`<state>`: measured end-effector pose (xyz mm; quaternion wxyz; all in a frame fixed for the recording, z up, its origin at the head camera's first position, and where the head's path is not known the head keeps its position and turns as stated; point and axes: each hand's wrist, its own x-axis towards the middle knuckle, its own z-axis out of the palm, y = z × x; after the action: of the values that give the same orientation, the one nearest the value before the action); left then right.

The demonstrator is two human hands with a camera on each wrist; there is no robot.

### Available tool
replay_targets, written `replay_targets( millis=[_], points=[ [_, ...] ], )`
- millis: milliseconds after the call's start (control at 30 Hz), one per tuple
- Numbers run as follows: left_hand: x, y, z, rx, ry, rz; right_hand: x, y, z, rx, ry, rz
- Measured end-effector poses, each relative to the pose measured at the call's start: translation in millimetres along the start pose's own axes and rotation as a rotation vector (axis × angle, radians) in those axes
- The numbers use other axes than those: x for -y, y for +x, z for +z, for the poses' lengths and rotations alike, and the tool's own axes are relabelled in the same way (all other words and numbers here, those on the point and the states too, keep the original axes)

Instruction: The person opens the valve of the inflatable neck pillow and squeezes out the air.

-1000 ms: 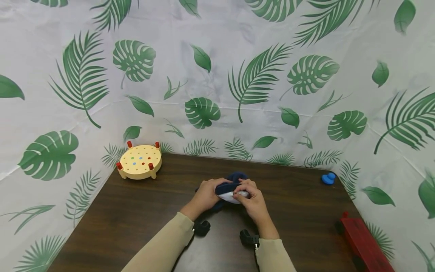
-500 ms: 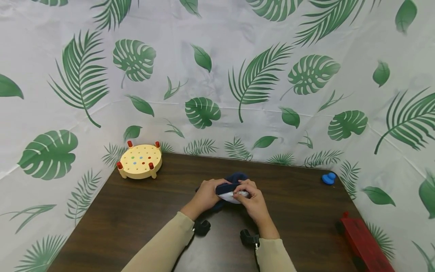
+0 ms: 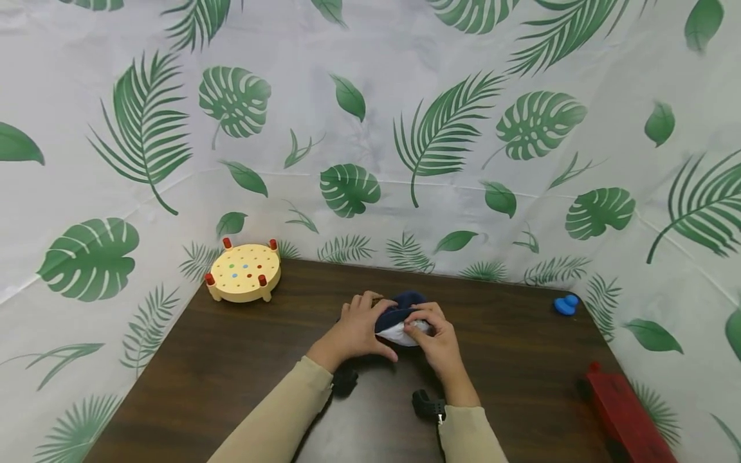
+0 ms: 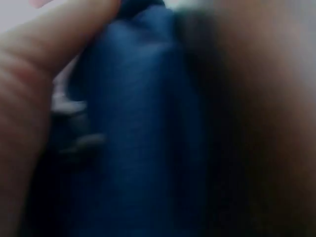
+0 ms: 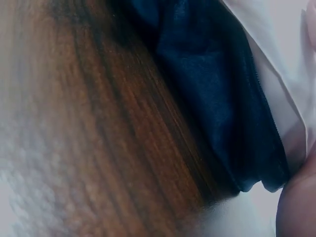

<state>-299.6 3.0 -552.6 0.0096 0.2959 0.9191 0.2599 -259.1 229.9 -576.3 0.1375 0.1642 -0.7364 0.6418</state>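
Note:
A navy blue fabric pouch [image 3: 396,317] with a white lining [image 3: 397,335] is at the middle of the dark wooden table. In the right wrist view the navy cloth [image 5: 207,94] has a zipper-like edge beside the white fabric. On the pouch's left, my left hand [image 3: 354,329] has its fingers spread, fingertips at the top edge and thumb away from the cloth. My right hand [image 3: 438,339] pinches the lining at the right side of the opening. The left wrist view is blurred, with blue cloth [image 4: 133,118] close to the hand.
A round yellow pegboard stool [image 3: 246,273] with red pegs stands at the back left. A small blue knobbed piece [image 3: 566,305] lies at the back right. A red wooden toy [image 3: 630,415] with dark wheels is at the right edge. Patterned cloth hangs behind the table.
My left hand has let go of the pouch's left edge, spreading its fingers and lowering its thumb. The right hand keeps its pinch. The head view has shifted slightly.

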Motion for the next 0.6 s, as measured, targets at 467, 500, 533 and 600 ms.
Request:
replay_targets(
  millis=[467, 500, 533, 600],
  points=[
    [-1.4, 0.4, 15.2, -0.04, -0.167, -0.003, -3.6, 1.2, -3.7, 0.118, -0.009, 0.065],
    [-0.7, 0.4, 15.7, -0.042, -0.173, 0.006, -4.0, 1.3, -3.9, 0.12, -0.005, 0.077],
    [-0.2, 0.3, 15.8, -0.045, -0.18, 0.013, -4.2, 1.3, -4.1, 0.123, 0.0, 0.084],
    [0.4, -0.2, 15.9, -0.052, -0.19, 0.026, -4.3, 1.3, -4.7, 0.127, 0.002, 0.096]
  ],
)
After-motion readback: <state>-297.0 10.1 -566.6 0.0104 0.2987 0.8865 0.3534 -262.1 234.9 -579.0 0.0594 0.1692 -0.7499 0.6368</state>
